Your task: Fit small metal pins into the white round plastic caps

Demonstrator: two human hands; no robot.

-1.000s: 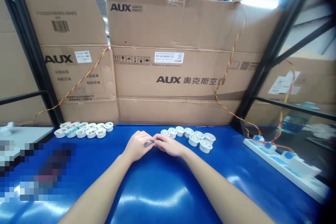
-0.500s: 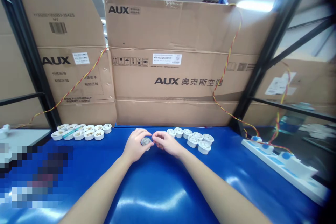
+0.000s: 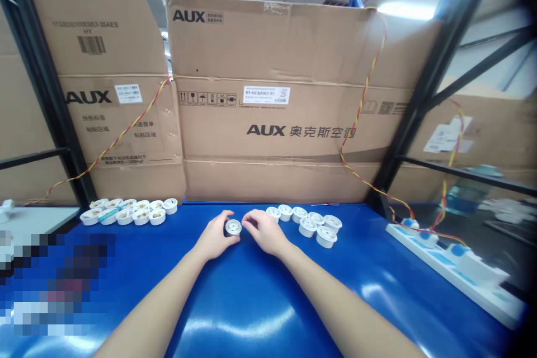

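Observation:
A small white round plastic part [image 3: 233, 227], shaped like a shallow cup with a detailed top face, stands upright on the blue tabletop [image 3: 239, 296] between my hands. My left hand [image 3: 213, 236] curves around its left side, thumb and fingers apart; whether they touch it I cannot tell. Just to the right, my right hand [image 3: 265, 231] has its thumb and fingertips drawn together, and anything between them is too small to make out. Similar white round parts [image 3: 307, 226] stand in a group beyond my right hand.
More white cups [image 3: 141, 216] with brownish contents stand in two rows at the back left, a teal stick-like item [image 3: 109, 213] across them. A white power strip [image 3: 453, 268] lies at the right. Cardboard sheets [image 3: 268, 179] wall off the back.
The round part was tilted within my left fingers and now sits level on the table. My left fingers have spread from it. My right hand has come slightly away from it.

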